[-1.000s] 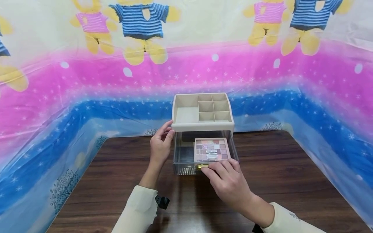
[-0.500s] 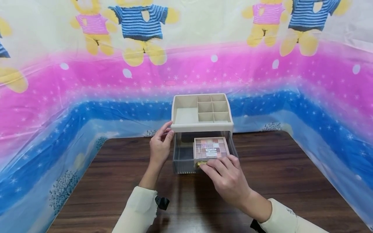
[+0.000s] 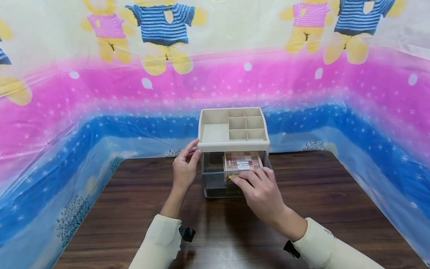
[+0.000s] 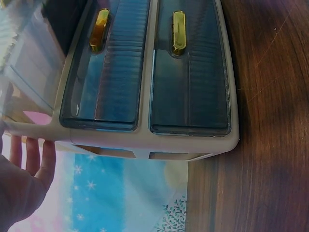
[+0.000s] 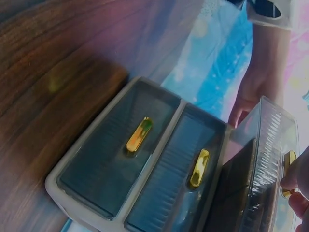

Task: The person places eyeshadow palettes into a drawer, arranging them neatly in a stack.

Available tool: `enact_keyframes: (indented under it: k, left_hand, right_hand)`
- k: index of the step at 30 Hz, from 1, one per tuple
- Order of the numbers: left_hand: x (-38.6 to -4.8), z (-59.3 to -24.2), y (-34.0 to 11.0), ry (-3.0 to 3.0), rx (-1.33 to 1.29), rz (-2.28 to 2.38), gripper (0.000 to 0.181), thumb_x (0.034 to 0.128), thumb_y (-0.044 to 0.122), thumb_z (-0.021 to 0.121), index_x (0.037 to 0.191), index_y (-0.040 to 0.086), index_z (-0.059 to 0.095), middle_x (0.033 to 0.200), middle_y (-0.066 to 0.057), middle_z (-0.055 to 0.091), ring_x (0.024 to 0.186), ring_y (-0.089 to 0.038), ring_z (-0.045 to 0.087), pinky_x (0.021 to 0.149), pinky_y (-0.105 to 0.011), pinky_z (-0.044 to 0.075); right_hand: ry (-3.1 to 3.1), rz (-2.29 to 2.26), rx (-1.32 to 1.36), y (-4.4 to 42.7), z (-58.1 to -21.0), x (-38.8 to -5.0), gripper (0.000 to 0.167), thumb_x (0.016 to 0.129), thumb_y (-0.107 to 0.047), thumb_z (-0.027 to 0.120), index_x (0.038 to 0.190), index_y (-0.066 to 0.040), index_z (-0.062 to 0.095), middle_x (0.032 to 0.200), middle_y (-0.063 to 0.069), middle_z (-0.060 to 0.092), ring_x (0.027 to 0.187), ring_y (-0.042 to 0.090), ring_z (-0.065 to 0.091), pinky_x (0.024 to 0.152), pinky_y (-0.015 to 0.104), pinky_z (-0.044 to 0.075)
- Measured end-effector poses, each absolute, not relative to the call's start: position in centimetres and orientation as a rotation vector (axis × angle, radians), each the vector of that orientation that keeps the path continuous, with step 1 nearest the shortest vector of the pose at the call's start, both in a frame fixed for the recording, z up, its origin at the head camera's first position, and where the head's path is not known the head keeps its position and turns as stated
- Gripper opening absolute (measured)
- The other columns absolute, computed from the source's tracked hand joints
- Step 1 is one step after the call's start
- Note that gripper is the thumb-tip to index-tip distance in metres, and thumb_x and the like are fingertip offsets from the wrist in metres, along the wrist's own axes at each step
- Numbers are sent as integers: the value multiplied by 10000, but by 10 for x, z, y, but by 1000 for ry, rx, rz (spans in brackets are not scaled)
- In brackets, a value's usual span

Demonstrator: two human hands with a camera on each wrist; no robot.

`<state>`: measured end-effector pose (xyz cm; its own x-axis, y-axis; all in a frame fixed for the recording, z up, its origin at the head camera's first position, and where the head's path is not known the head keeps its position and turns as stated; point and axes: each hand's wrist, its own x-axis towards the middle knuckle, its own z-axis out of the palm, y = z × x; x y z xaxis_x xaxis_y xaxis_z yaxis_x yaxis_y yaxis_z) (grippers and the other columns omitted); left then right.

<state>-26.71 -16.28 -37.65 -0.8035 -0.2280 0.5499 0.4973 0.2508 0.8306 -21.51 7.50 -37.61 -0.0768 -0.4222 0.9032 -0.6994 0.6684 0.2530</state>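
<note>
A cream desktop organizer (image 3: 233,146) stands on the table, its top tray divided into compartments. Its clear top drawer (image 3: 212,173) is partly pulled out. Inside it, toward the right, lies an eyeshadow palette (image 3: 242,158) with a grid of coloured squares, partly under the organizer's top. My right hand (image 3: 263,194) pinches the drawer's gold handle (image 5: 289,162) between thumb and fingers. At the organizer's left side, my left hand (image 3: 184,172) rests its extended fingers (image 4: 33,157) against the frame, near the upper edge.
Two lower drawers, one (image 4: 108,82) above the other (image 4: 193,92), are closed and have gold handles. The dark wooden table (image 3: 141,209) surrounds the organizer. Behind it hangs a patterned cloth (image 3: 215,78) with printed bears.
The top drawer has slid back into the organizer by a good part, carrying the palette with it. My right hand has moved forward with the handle; the left hand has stayed in place.
</note>
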Motion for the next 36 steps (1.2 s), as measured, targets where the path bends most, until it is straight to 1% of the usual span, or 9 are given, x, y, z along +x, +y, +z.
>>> enact_keyframes:
  k: [7,13,16,19,23,27,30,33,36]
  left_hand:
    - [-264,-374,-159,-1957,-219,-1625,368,1009,125,637,1375,90,646,1215,-250,695,1077,-343,666,776,-120,481]
    - [-251,-358,-152,-1978,-213,-1608,365,1012,70,614,1374,22,627,1203,-280,689,1055,-352,665,777,-129,488]
    - [-255,-361,-153,-1988,-202,-1605,369,1020,93,608,1385,44,624,1216,-264,687,1066,-344,660,779,-131,484]
    - [-265,-371,-155,-1990,-189,-1612,371,1019,139,624,1388,103,637,1225,-230,692,1077,-334,657,780,-131,474]
    - [-270,-377,-156,-1976,-195,-1615,358,1007,185,652,1364,164,665,1198,-183,713,1041,-288,669,771,-153,481]
    - [-273,-378,-155,-1971,-228,-1616,354,1003,194,660,1356,172,673,1176,-166,726,1012,-244,672,775,-159,499]
    - [-272,-375,-156,-1986,-236,-1598,352,1006,182,656,1358,170,671,1170,-164,731,1000,-227,673,780,-166,509]
    - [-268,-371,-161,-2043,-223,-1567,363,1015,179,639,1377,199,656,1194,-145,729,1008,-244,684,792,-232,531]
    - [-260,-367,-168,-2176,-203,-1509,413,1028,214,616,1439,253,593,1291,-108,696,1099,-259,686,876,-345,568]
  right_hand:
    - [-1800,266,891,72,-375,-230,198,982,-74,602,965,-132,790,907,30,715,847,270,648,825,474,454]
    - [-1849,243,855,69,-374,-244,179,973,-74,630,980,-133,798,945,38,726,846,257,636,820,460,453]
    - [-1840,233,844,68,-375,-254,155,956,-81,667,994,-143,804,962,36,730,858,257,639,836,471,438]
    - [-1854,208,840,70,-377,-262,159,929,-91,714,1039,-160,805,1003,38,731,898,264,652,875,502,429]
    - [-1927,161,842,75,-379,-268,237,887,-129,758,1118,-173,788,1073,47,721,971,271,665,927,547,425]
    - [-2010,170,861,80,-378,-267,332,837,-161,803,1167,-155,768,1137,62,705,1043,274,660,982,602,419]
    - [-2069,209,895,84,-376,-262,380,840,-199,800,1212,-143,746,1211,70,694,1113,279,647,1013,637,409]
    - [-2120,269,926,89,-373,-258,395,878,-248,757,1254,-134,720,1282,79,680,1189,292,619,1033,649,394]
    - [-2139,348,931,100,-371,-255,395,899,-266,720,1268,-124,708,1311,93,668,1228,310,595,1034,656,381]
